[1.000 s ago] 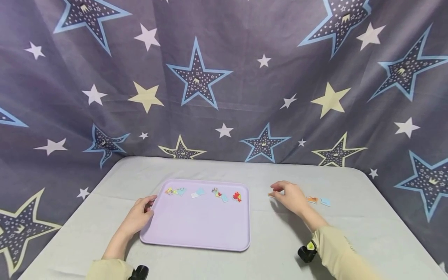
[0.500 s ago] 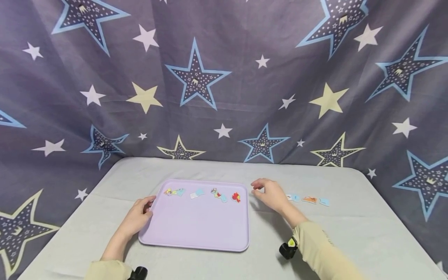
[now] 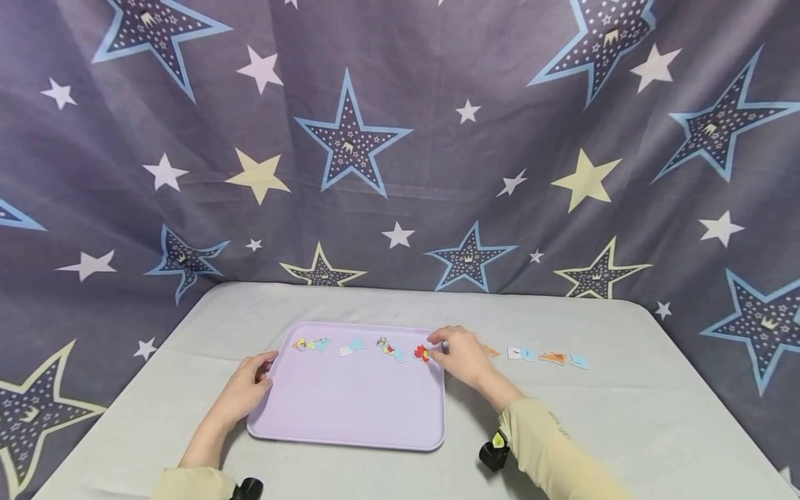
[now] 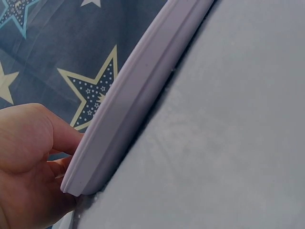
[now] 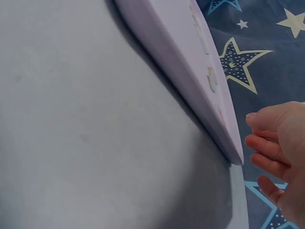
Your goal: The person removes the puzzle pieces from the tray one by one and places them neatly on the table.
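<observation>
A light purple tray (image 3: 350, 399) lies on the table, its left rim held by my left hand (image 3: 245, 385). In the left wrist view, the thumb of that hand (image 4: 33, 157) meets the tray's rim (image 4: 119, 105), and other fingers are partly hidden. My right hand (image 3: 461, 355) hovers at the tray's right rim, fingertips beside a small red cutout piece (image 3: 421, 353). Contact with that piece cannot be made out. In the right wrist view, the right hand's (image 5: 281, 148) fingers are loosely bent and apart, with nothing seen between them.
Along the tray's far side lie a yellow-and-blue piece (image 3: 312, 344), a white-and-blue piece (image 3: 352, 347) and a multicoloured piece (image 3: 390, 349). Right of the tray are orange pieces (image 3: 553, 357), a white-and-blue pair (image 3: 521, 354) and a blue piece (image 3: 579, 362). A star-patterned curtain (image 3: 400, 173) hangs behind.
My right hand has moved left, from the loose pieces on the table to the red piece at the tray's right side, uncovering the white-and-blue pair. My left hand stays at the tray rim.
</observation>
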The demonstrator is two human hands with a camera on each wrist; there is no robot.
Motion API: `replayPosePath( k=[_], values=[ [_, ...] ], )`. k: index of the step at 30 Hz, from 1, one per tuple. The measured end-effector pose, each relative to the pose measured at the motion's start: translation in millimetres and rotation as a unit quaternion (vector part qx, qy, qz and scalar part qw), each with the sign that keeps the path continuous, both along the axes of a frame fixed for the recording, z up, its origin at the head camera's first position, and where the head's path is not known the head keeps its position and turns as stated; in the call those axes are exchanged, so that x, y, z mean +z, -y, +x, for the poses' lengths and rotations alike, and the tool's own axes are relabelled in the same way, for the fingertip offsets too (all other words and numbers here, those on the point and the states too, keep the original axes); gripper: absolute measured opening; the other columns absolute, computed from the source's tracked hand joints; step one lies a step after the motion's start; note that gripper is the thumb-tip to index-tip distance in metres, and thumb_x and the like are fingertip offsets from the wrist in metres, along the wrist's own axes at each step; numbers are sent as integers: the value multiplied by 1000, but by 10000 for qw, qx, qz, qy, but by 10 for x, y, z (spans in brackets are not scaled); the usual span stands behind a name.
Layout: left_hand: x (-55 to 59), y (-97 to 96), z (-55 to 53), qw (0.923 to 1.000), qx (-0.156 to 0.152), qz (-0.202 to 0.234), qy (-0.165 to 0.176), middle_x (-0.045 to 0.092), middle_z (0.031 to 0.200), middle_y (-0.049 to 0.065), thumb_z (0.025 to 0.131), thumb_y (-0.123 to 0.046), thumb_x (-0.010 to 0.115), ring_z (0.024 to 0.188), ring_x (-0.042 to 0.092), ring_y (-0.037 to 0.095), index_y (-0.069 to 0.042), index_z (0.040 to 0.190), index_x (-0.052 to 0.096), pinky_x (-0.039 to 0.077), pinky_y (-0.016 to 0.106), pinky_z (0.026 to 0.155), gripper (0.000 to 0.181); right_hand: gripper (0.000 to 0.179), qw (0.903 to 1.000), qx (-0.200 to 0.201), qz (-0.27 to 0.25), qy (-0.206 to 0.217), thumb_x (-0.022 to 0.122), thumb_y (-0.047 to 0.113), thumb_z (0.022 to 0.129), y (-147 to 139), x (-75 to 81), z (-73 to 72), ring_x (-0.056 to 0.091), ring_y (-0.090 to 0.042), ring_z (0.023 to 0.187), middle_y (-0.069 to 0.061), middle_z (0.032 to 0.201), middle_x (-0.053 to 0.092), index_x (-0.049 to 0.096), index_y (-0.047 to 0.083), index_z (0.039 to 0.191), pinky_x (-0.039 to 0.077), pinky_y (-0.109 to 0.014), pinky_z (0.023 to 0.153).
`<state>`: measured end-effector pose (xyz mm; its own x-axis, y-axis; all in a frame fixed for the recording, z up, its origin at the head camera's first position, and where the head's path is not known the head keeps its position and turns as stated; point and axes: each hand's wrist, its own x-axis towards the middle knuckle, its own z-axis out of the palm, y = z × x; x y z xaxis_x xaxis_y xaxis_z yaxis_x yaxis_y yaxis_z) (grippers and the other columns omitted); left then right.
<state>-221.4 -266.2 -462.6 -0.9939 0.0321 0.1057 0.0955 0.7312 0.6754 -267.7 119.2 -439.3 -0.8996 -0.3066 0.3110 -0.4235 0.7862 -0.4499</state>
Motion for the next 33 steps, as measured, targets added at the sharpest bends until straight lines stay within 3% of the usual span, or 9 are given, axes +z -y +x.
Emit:
replayPosePath(
  k=[12,21,33],
  values=[
    [11,-8,-8,10000,38,-30,29,47,104,16,80,1,49,90,45,21,7,127,45,38,30,77,47,26,9996,84,261,12,71,22,73,113,-117,-43,57,-23,91,-3,93,66,69,10,95,42,-39,83],
    [-4,5,-22,10000,36,-71,0,48,103,15,80,0,48,88,45,21,6,127,45,38,29,76,48,39,9986,-85,521,-47,74,33,70,171,-151,-59,55,-20,84,-2,89,62,67,9,100,41,-40,79],
    [1,-1,-12,10000,41,-52,33,47,102,14,80,1,48,88,45,21,7,127,45,38,28,75,48,29,9989,75,469,61,70,19,74,205,-154,-34,57,-22,95,-2,101,64,66,12,101,36,-44,84]
  ],
)
